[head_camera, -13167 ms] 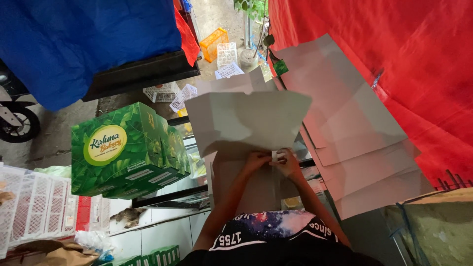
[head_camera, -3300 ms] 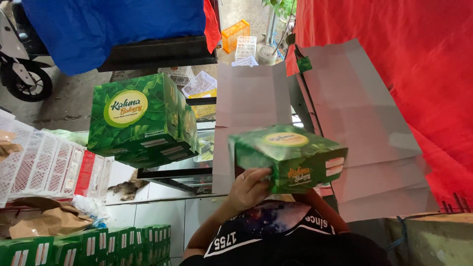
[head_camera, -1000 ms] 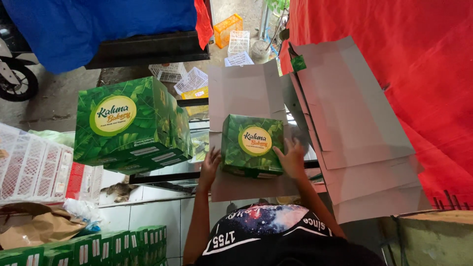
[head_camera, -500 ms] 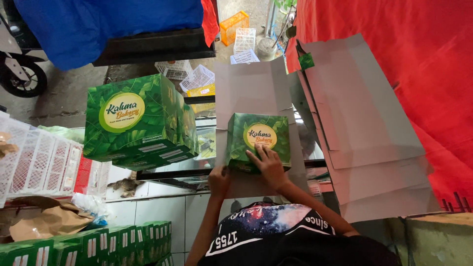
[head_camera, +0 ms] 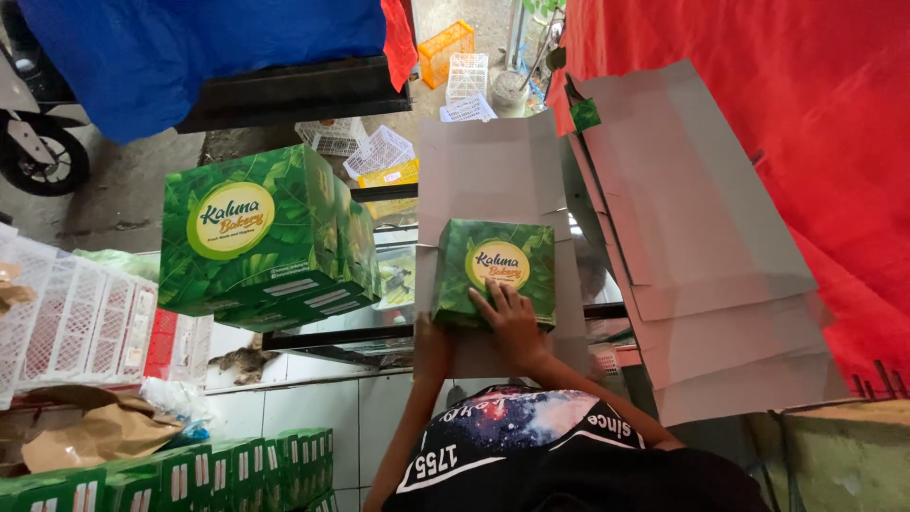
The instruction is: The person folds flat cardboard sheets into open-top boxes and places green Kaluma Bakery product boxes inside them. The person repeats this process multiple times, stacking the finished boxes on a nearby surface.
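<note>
Nearest: the person's dark shirt with a starry print and pale lettering, at the bottom edge of the head view. Both forearms reach away from it.

Right hand (head_camera: 512,318) lies flat, fingers spread, on the near part of the top of a small green box (head_camera: 495,275) with a leaf print and a round yellow label. Palm presses down; nothing is clasped. Left hand (head_camera: 432,334) sits at the box's near left corner, mostly hidden behind the box edge; whether it clasps the box or only steadies it cannot be told.

The small green box rests on a flat grey cardboard sheet (head_camera: 488,171), in the middle of the scene, just beyond the person's chest.

To the right, touching that sheet, a fanned stack of grey cardboard blanks (head_camera: 692,237) leans against red cloth (head_camera: 806,114).

Left and near: a row of folded green cartons (head_camera: 190,469), crumpled brown paper (head_camera: 85,436), a white plastic crate (head_camera: 66,322).

Left, at mid-depth: a large green box (head_camera: 256,232) of the same print, well apart from the small one.

Far: blue tarp (head_camera: 190,47), an orange crate (head_camera: 445,49), white baskets (head_camera: 379,152), and a scooter wheel (head_camera: 43,161) at the far left.
</note>
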